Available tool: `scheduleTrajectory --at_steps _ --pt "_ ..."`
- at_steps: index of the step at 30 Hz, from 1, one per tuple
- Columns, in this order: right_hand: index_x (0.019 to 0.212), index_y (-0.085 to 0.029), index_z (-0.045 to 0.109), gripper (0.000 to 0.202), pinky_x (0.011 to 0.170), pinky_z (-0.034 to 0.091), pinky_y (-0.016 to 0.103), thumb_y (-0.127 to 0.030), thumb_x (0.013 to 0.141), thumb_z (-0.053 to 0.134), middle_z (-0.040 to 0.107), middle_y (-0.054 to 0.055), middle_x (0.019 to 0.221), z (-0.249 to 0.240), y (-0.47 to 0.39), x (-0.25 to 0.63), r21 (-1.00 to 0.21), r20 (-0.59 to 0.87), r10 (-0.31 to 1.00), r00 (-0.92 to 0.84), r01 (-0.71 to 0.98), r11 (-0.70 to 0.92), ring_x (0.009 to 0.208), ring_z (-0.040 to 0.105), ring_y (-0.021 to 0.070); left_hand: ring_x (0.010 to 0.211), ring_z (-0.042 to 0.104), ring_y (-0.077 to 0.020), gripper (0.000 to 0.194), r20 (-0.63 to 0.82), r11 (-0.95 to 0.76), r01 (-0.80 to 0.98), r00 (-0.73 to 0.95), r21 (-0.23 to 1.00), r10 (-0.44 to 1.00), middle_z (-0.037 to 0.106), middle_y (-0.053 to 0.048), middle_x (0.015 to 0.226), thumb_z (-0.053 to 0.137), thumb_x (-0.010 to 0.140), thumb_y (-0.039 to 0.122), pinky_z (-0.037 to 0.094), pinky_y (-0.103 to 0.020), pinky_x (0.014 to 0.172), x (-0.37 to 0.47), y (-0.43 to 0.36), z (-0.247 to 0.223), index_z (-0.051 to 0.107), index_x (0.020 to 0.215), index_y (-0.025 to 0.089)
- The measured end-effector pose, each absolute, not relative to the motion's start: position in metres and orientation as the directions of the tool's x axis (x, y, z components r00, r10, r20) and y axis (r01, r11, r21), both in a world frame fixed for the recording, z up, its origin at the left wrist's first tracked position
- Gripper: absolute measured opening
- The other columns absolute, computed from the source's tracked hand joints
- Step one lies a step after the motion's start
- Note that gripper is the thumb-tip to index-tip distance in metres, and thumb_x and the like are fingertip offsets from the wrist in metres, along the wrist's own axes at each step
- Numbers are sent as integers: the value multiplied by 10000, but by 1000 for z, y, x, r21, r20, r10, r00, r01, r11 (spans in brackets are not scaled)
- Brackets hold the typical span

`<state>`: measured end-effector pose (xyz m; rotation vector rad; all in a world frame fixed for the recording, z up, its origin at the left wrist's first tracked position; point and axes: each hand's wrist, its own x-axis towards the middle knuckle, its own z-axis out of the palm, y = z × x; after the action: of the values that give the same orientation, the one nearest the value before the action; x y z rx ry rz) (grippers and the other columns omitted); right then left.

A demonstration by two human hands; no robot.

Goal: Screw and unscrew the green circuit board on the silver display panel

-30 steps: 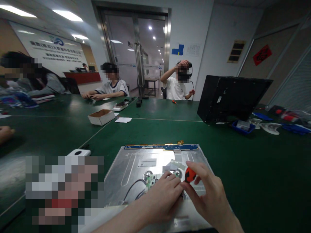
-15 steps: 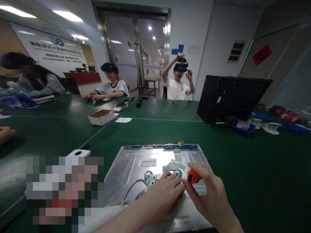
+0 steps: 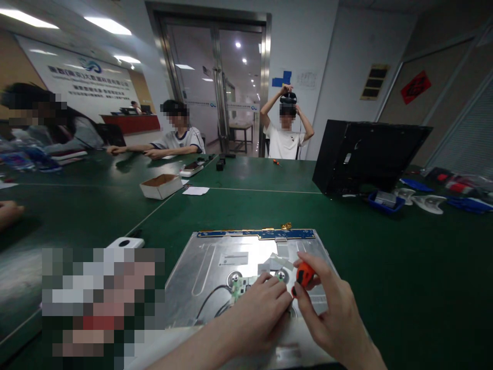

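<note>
Head view: right hand (image 3: 335, 303) has an orange-and-black tool handle (image 3: 305, 275) pinched between thumb and fingertips, handle tilted, low end right beside the left hand (image 3: 264, 303). Tool's working end can't be made out. Left hand lies palm down, fingers bent, over the green circuit board (image 3: 241, 287); whether it grips anything under the palm can't be seen. Board's left part shows past the knuckles, dark cables (image 3: 208, 298) running off its left side.

Board sits on the silver metal panel (image 3: 206, 257), which lies flat on the green table (image 3: 246, 210) in front of the wearer. Round metal mount (image 3: 234, 278) just beside the board, upper left. Pale tape strips (image 3: 274, 262) beyond the left fingers, printed label (image 3: 233, 258) left of those. Blue circuit strip (image 3: 231, 234) runs along the panel's far edge.

Further out: white device (image 3: 125, 242) left of the panel, partly under pixelation. White carton (image 3: 158, 189) beyond it, white paper (image 3: 195, 190) near the carton. Right side: large black housing (image 3: 370, 154) standing tilted, blue tray (image 3: 386, 203) by its base. Far side: seated person (image 3: 283, 144), both hands raised to a headset (image 3: 288, 97); second seated person (image 3: 181, 139) to the left, forearms on the table.
</note>
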<state>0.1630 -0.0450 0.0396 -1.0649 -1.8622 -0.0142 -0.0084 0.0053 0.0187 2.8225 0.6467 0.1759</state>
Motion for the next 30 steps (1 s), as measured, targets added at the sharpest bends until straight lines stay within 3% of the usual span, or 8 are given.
scheduleTrajectory --at_steps 5,13,18,24,30 --pt "1282 -187 419 408 582 523 264 -159 885 507 639 72 956 41 -45 161 -381 746 648 -155 698 606 671 610 152 995 574 -255 215 79 -873 418 890 251 448 624 -76 1073 571 818 178 387 -425 955 -9 5 18 532 1029 194" --pt "1253 -211 424 337 559 512 253 -253 932 516 636 27 860 42 -43 161 -352 756 631 -174 705 615 623 601 141 1020 562 -257 169 69 -871 413 893 267 444 616 -83 1118 542 858 187 378 -433 966 -10 5 19 548 1027 189" --pt "1290 -200 414 400 563 525 268 -259 912 533 671 61 946 42 -45 162 -381 734 658 -169 699 605 631 627 155 1014 564 -260 144 71 -866 418 889 273 452 618 -81 1098 558 847 194 388 -437 960 -9 5 20 547 991 190" --pt "1347 -185 390 477 678 549 308 -150 881 486 653 112 1154 43 -47 163 -394 728 659 -189 671 628 736 653 174 980 583 -254 195 62 -869 421 891 260 450 631 -78 1066 591 826 184 389 -436 964 -8 5 21 543 1015 182" --pt "1280 -190 420 408 536 512 260 -164 883 511 656 59 908 43 -45 161 -393 760 633 -150 669 630 617 608 149 993 576 -258 199 72 -872 419 891 252 449 626 -84 1082 560 855 205 395 -439 955 -9 5 19 544 1052 178"
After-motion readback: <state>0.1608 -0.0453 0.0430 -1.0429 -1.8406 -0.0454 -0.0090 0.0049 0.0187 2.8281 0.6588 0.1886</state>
